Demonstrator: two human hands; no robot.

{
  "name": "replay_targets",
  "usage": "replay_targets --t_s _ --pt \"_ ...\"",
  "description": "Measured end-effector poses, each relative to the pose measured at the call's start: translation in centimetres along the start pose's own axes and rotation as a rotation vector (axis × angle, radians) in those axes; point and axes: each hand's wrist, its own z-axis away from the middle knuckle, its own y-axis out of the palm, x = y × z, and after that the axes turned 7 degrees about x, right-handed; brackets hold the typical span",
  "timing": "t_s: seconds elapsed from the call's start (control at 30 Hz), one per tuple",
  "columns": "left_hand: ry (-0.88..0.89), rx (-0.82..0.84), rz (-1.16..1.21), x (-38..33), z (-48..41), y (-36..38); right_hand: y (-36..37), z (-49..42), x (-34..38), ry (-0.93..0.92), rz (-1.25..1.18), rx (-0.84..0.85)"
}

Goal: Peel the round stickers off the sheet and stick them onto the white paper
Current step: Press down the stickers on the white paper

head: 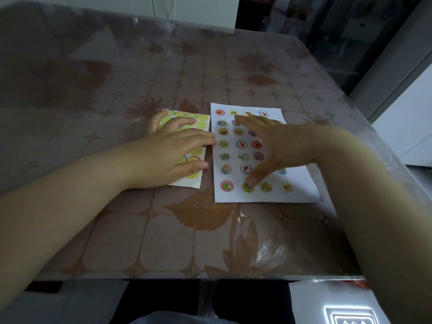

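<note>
Pressing down with the thumb of the right hand, a person at a table flattens a round sticker onto the white paper. The right hand is open and holds nothing, its fingers spread and straight over the paper's far rows. The sticker sits directly under the thumb tip, in the row nearest the person, with a pink sticker to the thumb's left and two more to its right. Other round stickers in rows fill the paper beside and beyond the palm.

The left hand is also open, its straight fingers laid flat on the sticker sheet, which lies just beside the paper's left edge. Yellow-green circles on the sheet, some ringed in colour, show beyond the fingertips and between the fingers and thumb. Both sheets rest flat on the table's glossy cover, printed with brown leaves and flowers.
</note>
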Motion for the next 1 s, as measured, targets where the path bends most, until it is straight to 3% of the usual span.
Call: replay_targets --t_s 0.23,0.67,1.0 --pt "-0.009 -0.002 -0.016 0.0 0.1 0.0 -1.1 1.8 -1.2 -0.012 -0.113 0.011" --pt "-0.007 -0.005 -0.003 -0.1 0.1 0.0 -0.4 1.0 -0.8 0.007 0.057 0.063" --pt "-0.005 -0.006 -0.002 -0.1 0.0 0.0 -1.4 2.2 -2.5 0.013 -0.007 0.061"
